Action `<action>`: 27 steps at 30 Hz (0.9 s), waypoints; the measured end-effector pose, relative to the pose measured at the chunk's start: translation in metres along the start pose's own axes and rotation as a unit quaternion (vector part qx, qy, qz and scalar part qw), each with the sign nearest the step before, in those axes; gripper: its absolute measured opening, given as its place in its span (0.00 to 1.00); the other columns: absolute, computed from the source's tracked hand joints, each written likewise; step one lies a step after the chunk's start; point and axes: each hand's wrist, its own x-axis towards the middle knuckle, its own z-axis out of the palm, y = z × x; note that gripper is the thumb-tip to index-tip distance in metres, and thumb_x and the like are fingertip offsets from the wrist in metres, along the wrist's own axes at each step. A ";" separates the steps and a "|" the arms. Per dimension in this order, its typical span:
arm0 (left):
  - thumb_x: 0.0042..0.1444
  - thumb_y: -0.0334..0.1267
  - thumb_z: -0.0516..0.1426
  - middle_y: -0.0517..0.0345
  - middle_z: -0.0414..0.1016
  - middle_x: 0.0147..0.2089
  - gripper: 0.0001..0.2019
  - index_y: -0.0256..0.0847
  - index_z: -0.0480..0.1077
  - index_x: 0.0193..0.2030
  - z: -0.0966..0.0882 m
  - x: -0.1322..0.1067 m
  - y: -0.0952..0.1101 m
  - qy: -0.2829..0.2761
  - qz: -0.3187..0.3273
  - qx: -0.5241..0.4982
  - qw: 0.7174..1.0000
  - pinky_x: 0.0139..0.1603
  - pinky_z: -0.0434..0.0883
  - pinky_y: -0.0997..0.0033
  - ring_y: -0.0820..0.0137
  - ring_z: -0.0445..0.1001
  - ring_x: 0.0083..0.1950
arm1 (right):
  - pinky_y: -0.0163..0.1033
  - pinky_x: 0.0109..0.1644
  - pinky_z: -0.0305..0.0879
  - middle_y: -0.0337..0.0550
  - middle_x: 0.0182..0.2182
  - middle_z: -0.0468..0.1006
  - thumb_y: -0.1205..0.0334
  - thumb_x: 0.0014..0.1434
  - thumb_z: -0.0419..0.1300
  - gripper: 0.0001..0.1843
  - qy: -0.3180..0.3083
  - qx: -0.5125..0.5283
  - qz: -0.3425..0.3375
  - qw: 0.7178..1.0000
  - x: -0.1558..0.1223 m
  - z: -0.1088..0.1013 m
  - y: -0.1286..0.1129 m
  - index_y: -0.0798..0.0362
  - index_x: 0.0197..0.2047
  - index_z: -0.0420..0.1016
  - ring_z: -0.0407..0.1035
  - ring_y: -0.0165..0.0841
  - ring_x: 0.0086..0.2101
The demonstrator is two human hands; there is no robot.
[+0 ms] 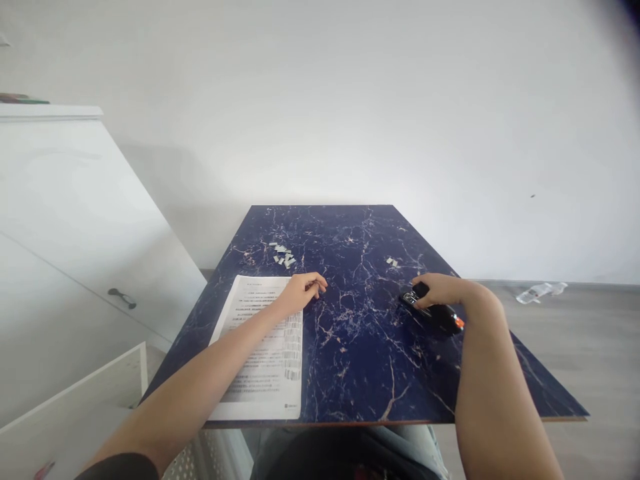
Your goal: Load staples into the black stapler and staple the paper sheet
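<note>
My right hand [440, 290] is closed around a black stapler [433, 311] with an orange end, which lies on the dark blue marble-patterned table [360, 333]. My left hand [303, 291] rests at the top right corner of a printed sheet of paper [263, 347], fingers curled loosely on the tabletop, and I cannot tell whether they hold anything. A small pile of staple strips [283, 255] lies just beyond the left hand. Another little strip of staples [392, 262] sits beyond the right hand.
A white cabinet [75, 220] with a dark handle [121, 297] stands to the left, with an open white drawer [75, 400] below it. A clear plastic bottle [541, 291] lies on the grey floor at the right. A white wall is behind the table.
</note>
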 end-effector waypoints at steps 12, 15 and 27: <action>0.62 0.33 0.48 0.59 0.76 0.33 0.12 0.39 0.74 0.41 0.000 0.001 0.002 -0.004 0.002 0.027 1.000 0.37 0.69 0.72 0.72 0.72 0.31 | 0.43 0.40 0.61 0.46 0.32 0.71 0.43 0.63 0.59 0.20 0.217 0.021 -0.215 0.952 0.022 0.033 -0.142 0.50 0.30 0.65 0.65 0.40 0.36; 0.61 0.32 0.49 0.62 0.72 0.28 0.11 0.40 0.72 0.35 -0.001 0.002 0.003 -0.011 0.012 0.083 0.996 0.36 0.65 0.73 0.72 0.69 0.30 | 0.38 0.38 0.58 0.41 0.28 0.69 0.54 0.65 0.59 0.16 0.171 0.057 -0.286 0.941 0.029 0.071 -0.176 0.50 0.28 0.64 0.64 0.35 0.33; 0.59 0.35 0.49 0.64 0.66 0.25 0.10 0.39 0.68 0.29 0.001 0.008 0.007 -0.014 -0.010 0.094 0.995 0.34 0.61 0.73 0.71 0.64 0.29 | 0.34 0.29 0.48 0.32 0.19 0.57 0.52 0.65 0.53 0.23 0.083 0.236 -0.312 0.916 0.042 0.097 -0.174 0.52 0.21 0.55 0.50 0.26 0.23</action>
